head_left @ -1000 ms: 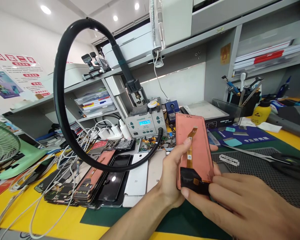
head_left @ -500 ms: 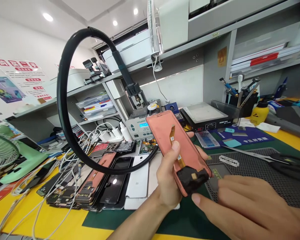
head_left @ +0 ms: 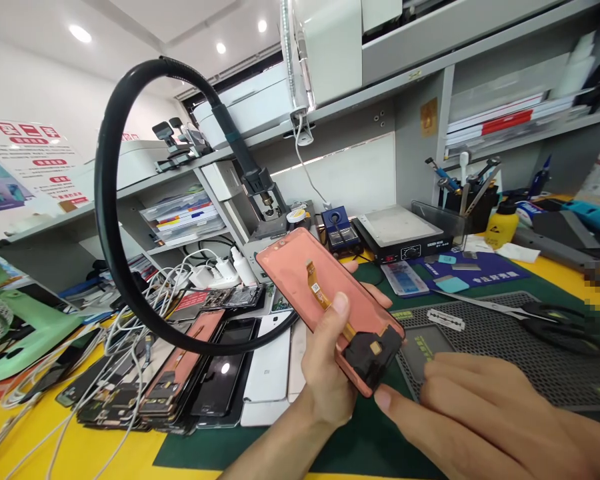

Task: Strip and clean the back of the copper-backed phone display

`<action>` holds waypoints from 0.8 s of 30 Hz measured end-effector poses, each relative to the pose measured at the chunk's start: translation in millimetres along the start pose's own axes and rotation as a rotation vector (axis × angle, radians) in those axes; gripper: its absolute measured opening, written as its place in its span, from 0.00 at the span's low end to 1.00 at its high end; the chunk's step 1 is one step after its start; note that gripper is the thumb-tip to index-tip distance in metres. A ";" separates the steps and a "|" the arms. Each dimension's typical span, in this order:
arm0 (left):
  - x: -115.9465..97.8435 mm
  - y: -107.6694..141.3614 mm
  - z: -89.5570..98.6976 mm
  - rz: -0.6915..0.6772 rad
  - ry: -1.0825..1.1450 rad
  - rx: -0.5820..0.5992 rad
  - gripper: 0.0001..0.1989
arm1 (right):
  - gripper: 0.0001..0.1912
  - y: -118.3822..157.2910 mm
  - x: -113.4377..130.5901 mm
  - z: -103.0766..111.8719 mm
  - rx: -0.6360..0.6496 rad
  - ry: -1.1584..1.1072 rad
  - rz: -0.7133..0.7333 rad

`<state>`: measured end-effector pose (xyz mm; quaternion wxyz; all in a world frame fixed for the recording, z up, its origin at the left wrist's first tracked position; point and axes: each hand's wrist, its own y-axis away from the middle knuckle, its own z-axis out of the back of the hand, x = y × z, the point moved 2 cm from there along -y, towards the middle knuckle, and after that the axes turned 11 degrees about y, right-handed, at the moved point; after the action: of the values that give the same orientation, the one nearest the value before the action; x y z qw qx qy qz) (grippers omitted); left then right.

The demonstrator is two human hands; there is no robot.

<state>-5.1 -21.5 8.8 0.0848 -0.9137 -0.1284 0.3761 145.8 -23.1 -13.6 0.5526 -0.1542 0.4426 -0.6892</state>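
My left hand [head_left: 330, 360] is closed around a phone screen panel [head_left: 290, 267], its thumb lying across the back. The panel is tilted, its salmon-coloured back towards me. An orange-gold flex cable [head_left: 317, 288] runs down it to a black patch at the lower end. My right hand [head_left: 485, 413] is at the panel's lower corner, thumb stretched out towards it and the other fingers loosely bent. Nothing shows between thumb and fingers; whether the thumb tip touches the corner I cannot tell.
Stacked phones and panels [head_left: 180, 373] lie left, beside tangled white cables and a green fan [head_left: 30, 320]. A black hose [head_left: 105, 200] loops in front. Scissors [head_left: 540, 313] and a razor blade [head_left: 446, 319] lie on a perforated mat [head_left: 510, 360]. Behind stands a hot plate [head_left: 405, 230].
The view has swung slightly right, so the surroundings sit further left. Both hands and the panel keep nearly the same arrangement, with the right thumb still by the lower corner.
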 end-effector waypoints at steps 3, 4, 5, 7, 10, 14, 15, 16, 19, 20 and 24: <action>0.5 0.8 1.2 -0.034 -0.009 0.008 0.26 | 0.18 0.0 -0.9 -1.2 0.073 -0.021 -0.056; 0.4 1.2 1.4 -0.040 -0.020 0.012 0.26 | 0.19 0.1 -1.5 -2.2 0.069 -0.034 -0.059; 0.2 1.7 1.4 -0.042 -0.033 0.013 0.26 | 0.18 0.1 -2.1 -3.5 0.050 -0.049 -0.048; -0.3 3.0 1.2 -0.042 -0.053 0.009 0.26 | 0.18 0.2 -3.5 -5.7 -0.020 -0.066 0.006; -0.7 4.9 0.8 -0.049 -0.061 -0.011 0.26 | 0.16 -0.3 -5.9 -7.4 -0.070 -0.043 0.031; 0.0 5.7 0.6 -0.067 -0.056 -0.032 0.26 | 0.18 -1.1 -3.4 -1.7 -0.024 -0.033 0.046; 0.2 5.5 0.4 -0.070 -0.055 -0.033 0.26 | 0.18 -1.0 -2.5 0.1 0.019 -0.030 0.024; 0.3 5.2 0.2 -0.071 -0.055 -0.034 0.27 | 0.19 -0.6 -1.8 1.5 0.073 -0.025 -0.016; 0.0 4.7 -0.2 -0.066 -0.060 -0.046 0.24 | 0.20 1.0 0.3 4.6 0.136 -0.039 -0.069; -0.2 4.7 -0.4 -0.065 -0.061 -0.047 0.22 | 0.20 1.4 1.1 5.0 0.127 -0.050 -0.062; 0.1 6.1 -1.2 -0.057 -0.057 -0.052 0.16 | 0.20 2.0 2.3 1.5 0.115 -0.073 -0.083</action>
<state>-3.2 -27.3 8.1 0.0681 -0.9005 -0.1664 0.3960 147.3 -25.9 -15.1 0.5473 -0.1655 0.3752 -0.7296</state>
